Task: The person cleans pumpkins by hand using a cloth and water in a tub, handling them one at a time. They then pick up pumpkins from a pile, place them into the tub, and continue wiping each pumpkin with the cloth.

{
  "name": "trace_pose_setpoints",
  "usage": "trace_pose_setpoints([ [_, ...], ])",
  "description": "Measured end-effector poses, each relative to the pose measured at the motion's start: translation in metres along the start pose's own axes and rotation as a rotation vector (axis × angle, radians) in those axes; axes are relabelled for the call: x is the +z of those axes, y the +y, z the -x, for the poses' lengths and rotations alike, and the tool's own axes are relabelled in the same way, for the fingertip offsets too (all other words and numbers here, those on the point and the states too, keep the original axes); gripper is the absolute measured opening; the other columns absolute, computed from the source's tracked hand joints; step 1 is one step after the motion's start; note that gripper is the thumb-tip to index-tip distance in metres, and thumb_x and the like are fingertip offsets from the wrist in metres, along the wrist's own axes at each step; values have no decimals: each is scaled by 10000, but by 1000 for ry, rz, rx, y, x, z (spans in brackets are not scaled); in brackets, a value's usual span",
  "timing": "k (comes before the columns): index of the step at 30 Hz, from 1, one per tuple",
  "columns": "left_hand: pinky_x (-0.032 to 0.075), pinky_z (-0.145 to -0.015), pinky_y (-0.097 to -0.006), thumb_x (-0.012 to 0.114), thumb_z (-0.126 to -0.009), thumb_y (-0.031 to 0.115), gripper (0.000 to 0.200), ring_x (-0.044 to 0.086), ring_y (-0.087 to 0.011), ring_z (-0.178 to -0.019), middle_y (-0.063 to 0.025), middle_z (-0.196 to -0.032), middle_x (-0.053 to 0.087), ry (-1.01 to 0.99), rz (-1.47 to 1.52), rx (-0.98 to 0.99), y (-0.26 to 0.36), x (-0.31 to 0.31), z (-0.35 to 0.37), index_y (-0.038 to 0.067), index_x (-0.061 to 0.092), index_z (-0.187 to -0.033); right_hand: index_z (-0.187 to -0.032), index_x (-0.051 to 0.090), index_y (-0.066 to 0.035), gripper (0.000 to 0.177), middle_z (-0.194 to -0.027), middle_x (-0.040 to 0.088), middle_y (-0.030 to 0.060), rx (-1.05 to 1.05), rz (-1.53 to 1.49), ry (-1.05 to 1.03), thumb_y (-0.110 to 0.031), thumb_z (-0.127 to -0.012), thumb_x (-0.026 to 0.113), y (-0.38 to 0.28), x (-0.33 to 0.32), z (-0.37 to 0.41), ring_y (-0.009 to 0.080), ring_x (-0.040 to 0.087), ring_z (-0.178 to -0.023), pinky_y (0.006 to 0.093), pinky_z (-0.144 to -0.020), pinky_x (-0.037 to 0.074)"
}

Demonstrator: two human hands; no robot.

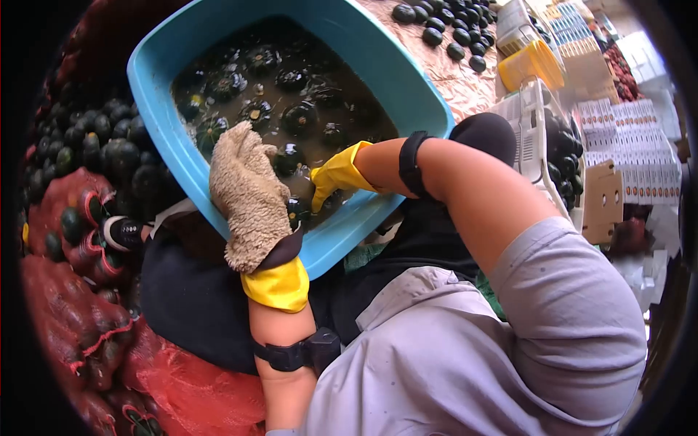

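Many dark green squashes [299, 118] are floating in the murky brown water [356, 129] of a blue basin [156, 109], most of them lying beyond the hands. The left hand [243, 156], covered by a shaggy beige mitt [254, 207] with a yellow cuff [280, 285] showing behind it, is reaching over the basin's near left side, its fingers pointing out above the water; the mitt is hiding the palm, so I cannot tell whether it is gripping anything. The right hand [338, 176], in a yellow rubber glove, is coming in from the right with its fingers bending down toward the water; whether they are closing on a squash I cannot tell. One squash [289, 158] is sitting between the two hands, just beside the mitt, and another squash [294, 211] is showing nearer, between the mitt and the yellow fingers. Left of the basin, heaped squashes [120, 156] are lying beside red mesh sacks [65, 305], while further squashes [459, 35] are resting on a pale sheet [462, 87] past the basin's far right.
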State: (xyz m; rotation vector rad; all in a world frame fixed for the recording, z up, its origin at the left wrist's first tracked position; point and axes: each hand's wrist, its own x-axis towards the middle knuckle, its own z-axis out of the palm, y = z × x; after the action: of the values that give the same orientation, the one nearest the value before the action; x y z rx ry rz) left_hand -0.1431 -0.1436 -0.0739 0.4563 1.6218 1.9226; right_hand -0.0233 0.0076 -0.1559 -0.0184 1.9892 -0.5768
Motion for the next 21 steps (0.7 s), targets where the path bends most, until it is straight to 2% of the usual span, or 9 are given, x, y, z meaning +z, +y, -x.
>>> trace_pose_setpoints([
  [4,586,-830,-301,590,-1055,14,270,715,-212,-918,-117,-1121,695,49,24,-78,6,4,-7,-18,632,-1320,-1457,610,-147,712,-1449,622,140,-33,-270,-35,-169,-802,890,2,-9,-9,291,638,-1303,392,-1098,519],
  [6,591,-823,-301,588,-1053,5,273,723,-213,-919,-119,-1127,700,72,-94,114,-15,0,-8,-13,639,-1320,-1450,612,-137,754,-1430,634,140,-108,-580,-8,-149,-764,925,14,-13,0,283,643,-1295,390,-1095,524],
  [8,592,-822,-300,588,-1047,-10,278,725,-216,-910,-123,-1125,705,50,-180,71,-19,-3,-12,-11,644,-1319,-1443,614,-127,795,-1410,646,140,-219,-1038,65,-130,-727,959,25,-12,20,275,648,-1286,388,-1092,528],
  [10,594,-821,-304,585,-1039,-27,283,727,-218,-889,-130,-1112,716,40,-178,63,-20,-3,-15,-8,653,-1312,-1436,617,-117,837,-1391,659,140,-366,-1221,218,-110,-689,994,33,-15,44,267,654,-1278,385,-1088,533],
  [11,594,-822,-304,583,-1039,-26,283,727,-218,-887,-132,-1112,718,20,-173,96,-20,-3,-15,-9,653,-1313,-1433,618,-112,858,-1381,665,140,-437,-1165,348,-101,-670,1011,39,-16,56,263,656,-1274,384,-1087,536],
  [14,590,-840,-297,587,-1029,-29,289,729,-222,-909,-145,-1152,712,-21,-208,95,-23,-2,-14,-32,641,-1313,-1386,618,-109,869,-1312,698,128,-572,-300,993,-145,-629,1043,54,-11,87,241,684,-1222,379,-1064,556],
  [16,588,-856,-298,589,-1021,-34,300,724,-219,-954,-145,-1156,710,-47,-213,103,-33,0,-17,-43,629,-1318,-1351,625,-108,846,-1286,706,137,-546,-353,1061,-195,-625,1052,40,-21,116,247,699,-1199,378,-1029,578],
  [19,584,-868,-287,573,-1016,-45,313,707,-225,-962,-154,-1196,693,-138,-84,97,-48,6,-21,-52,594,-1329,-1424,597,-89,887,-1395,664,175,-255,-77,1255,-165,-648,1020,22,-8,141,302,659,-1293,410,-1087,545],
  [21,578,-869,-287,577,-997,-60,344,693,-227,-959,-152,-1194,678,-181,-118,247,-69,2,-24,-51,565,-1341,-1457,582,-84,867,-1442,637,177,-398,-110,1332,-69,-678,962,26,-4,126,336,635,-1327,420,-1116,526],
])
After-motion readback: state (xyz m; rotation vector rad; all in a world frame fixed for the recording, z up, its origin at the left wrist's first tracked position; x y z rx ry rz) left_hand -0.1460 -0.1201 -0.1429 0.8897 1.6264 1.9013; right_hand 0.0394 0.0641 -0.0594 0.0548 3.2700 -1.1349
